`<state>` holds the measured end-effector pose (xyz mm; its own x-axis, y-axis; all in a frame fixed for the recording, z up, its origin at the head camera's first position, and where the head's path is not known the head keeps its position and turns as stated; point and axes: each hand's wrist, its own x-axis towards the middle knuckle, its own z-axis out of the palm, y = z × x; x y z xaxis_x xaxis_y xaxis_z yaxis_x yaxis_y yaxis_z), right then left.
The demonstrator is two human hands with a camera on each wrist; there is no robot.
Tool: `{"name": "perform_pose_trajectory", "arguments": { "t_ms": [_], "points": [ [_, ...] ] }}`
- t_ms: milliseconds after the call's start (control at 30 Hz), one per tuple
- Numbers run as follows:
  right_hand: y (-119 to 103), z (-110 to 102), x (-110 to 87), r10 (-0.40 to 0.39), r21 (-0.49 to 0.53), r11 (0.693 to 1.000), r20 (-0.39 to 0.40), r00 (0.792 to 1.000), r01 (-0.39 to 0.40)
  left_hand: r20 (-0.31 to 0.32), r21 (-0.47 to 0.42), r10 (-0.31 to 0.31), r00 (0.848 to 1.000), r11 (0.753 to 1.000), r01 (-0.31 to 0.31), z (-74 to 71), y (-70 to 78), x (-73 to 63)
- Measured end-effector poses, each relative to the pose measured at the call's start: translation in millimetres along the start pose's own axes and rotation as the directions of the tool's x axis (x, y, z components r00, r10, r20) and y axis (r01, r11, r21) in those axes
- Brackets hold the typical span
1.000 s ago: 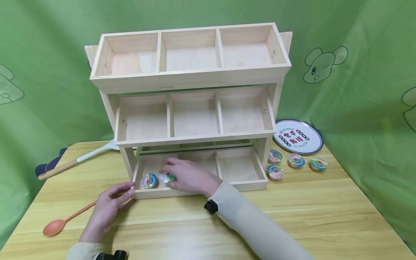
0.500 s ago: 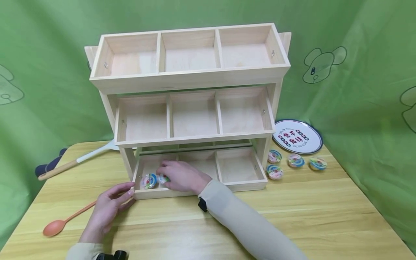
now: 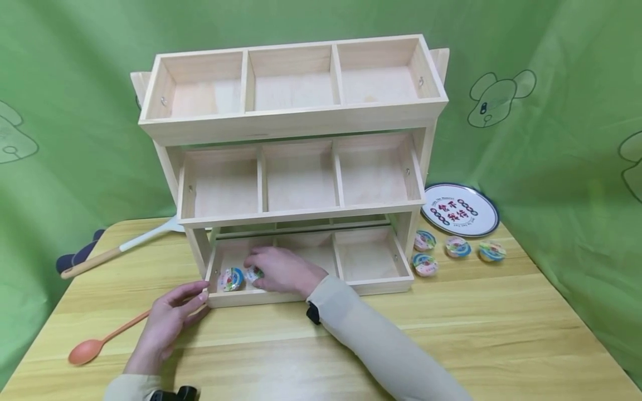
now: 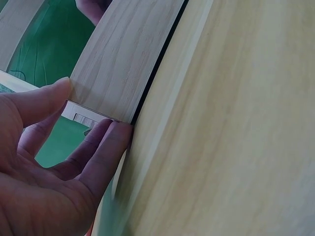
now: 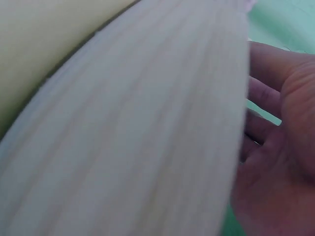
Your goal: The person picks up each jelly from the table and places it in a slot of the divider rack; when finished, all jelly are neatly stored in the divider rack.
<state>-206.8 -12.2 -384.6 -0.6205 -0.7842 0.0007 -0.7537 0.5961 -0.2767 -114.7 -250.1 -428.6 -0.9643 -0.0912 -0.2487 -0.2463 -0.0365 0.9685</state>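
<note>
A three-tier wooden rack (image 3: 293, 125) stands on the table, each tier split into three compartments. My left hand (image 3: 173, 317) grips the front left corner of the bottom tray (image 3: 311, 295), with the thumb at its upper edge and fingertips at its lower edge in the left wrist view. In that tray's left compartment sits a jelly cup (image 3: 232, 279) with a printed foil lid. Just right of it, my right hand (image 3: 286, 272) pinches a second jelly cup (image 3: 253, 274), partly covered by the fingers. The tray's front wall (image 5: 147, 128) hides those fingertips in the right wrist view.
Several more jelly cups (image 3: 425, 265) lie right of the rack, before a white oval plate (image 3: 458, 211). An orange spoon (image 3: 86, 352) lies near my left hand. A wooden-handled utensil (image 3: 120, 248) rests at the back left. Green cloth (image 3: 562, 167) surrounds the table.
My right hand has shifted slightly left with its jelly cup, closer to the cup in the left compartment. The left hand has stayed at the tray corner.
</note>
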Motion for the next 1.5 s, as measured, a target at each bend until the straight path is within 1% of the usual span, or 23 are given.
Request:
{"name": "perform_pose_trajectory", "arguments": {
  "t_ms": [200,267,467,633,833,933,1100,1267,1500],
  "points": [
    [5.8,-15.9,-15.8,0.026,0.056,0.998,-0.038,0.999,-0.024,-0.003,0.008,-0.004,1.000,1.000,0.004,0.7,1.1,1.0],
    [7.8,-22.3,-24.5,0.038,0.076,0.996,-0.043,0.998,-0.035,-0.001,0.011,-0.004,1.000,1.000,0.004,0.7,1.6,1.5],
    [16.5,-38.7,-52.7,0.034,0.113,0.993,-0.063,0.997,-0.026,-0.003,0.018,-0.006,1.000,1.000,0.006,0.6,2.8,1.5],
    [23.0,-45.9,-78.5,0.051,0.134,0.990,-0.081,0.995,-0.040,-0.008,0.015,-0.003,1.000,1.000,0.003,0.5,1.6,1.1],
    [29.1,-52.2,-108.6,0.053,0.163,0.986,-0.098,0.994,-0.037,-0.010,0.011,-0.008,1.000,1.000,0.008,0.7,0.2,1.0],
    [34.3,-53.8,-120.2,0.060,0.147,0.988,-0.119,0.991,-0.042,-0.012,0.006,-0.011,1.000,1.000,0.012,0.8,-0.1,0.9],
    [41.3,-56.4,-134.0,0.062,0.109,0.993,-0.159,0.985,-0.045,-0.013,0.001,-0.012,1.000,1.000,0.012,0.9,0.3,0.9],
    [45.2,-58.2,-144.0,0.109,0.114,0.989,-0.159,0.981,-0.091,-0.014,0.009,-0.015,1.000,1.000,0.015,0.7,0.3,0.8],
    [51.2,-58.3,-153.7,0.143,0.115,0.985,-0.166,0.976,-0.125,-0.012,0.000,-0.013,1.000,1.000,0.013,0.6,-0.7,1.0]
  ]
}}
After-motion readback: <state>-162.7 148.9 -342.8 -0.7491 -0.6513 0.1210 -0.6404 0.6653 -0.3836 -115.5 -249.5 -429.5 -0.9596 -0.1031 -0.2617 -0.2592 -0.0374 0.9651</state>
